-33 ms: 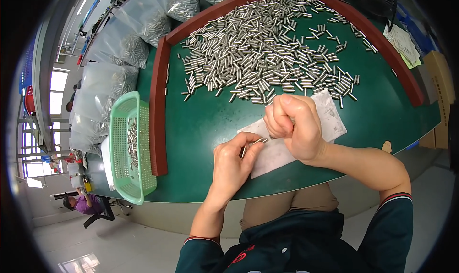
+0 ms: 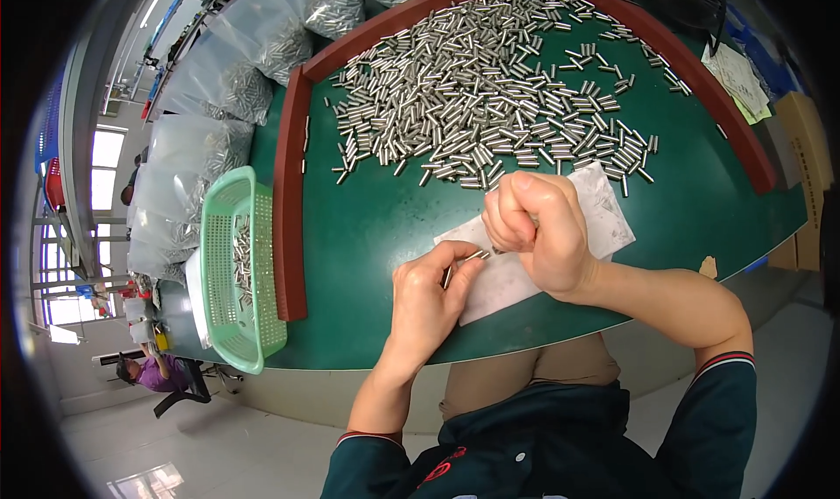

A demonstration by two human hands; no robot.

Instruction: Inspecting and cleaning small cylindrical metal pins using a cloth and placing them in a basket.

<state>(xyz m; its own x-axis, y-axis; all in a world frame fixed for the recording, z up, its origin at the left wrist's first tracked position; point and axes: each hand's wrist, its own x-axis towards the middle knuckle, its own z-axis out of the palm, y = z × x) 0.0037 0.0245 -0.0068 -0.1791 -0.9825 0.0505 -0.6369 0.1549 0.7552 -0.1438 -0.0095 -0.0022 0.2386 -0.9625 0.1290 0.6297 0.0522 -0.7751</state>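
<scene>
My left hand (image 2: 426,293) pinches short steel pins between thumb and fingers, and the end of one pin (image 2: 479,255) sticks out past the fingertips. Just to its right, my right hand (image 2: 544,232) is curled closed above a whitish sheet (image 2: 497,291). Whatever that hand may hold is hidden by its fingers. The sheet lies slantwise on the green tabletop (image 2: 367,237) and has grey smudges on its right end. Beyond both hands spreads a large heap of steel pins (image 2: 472,88), its near edge close to my right knuckles.
Dark red rails (image 2: 291,202) border the work area. Left of them stands a green plastic basket (image 2: 269,324) with some pins inside. Clear bags of pins (image 2: 241,97) line the far left. At the right are papers (image 2: 733,77), a cardboard box (image 2: 801,140) and a black fan (image 2: 682,0).
</scene>
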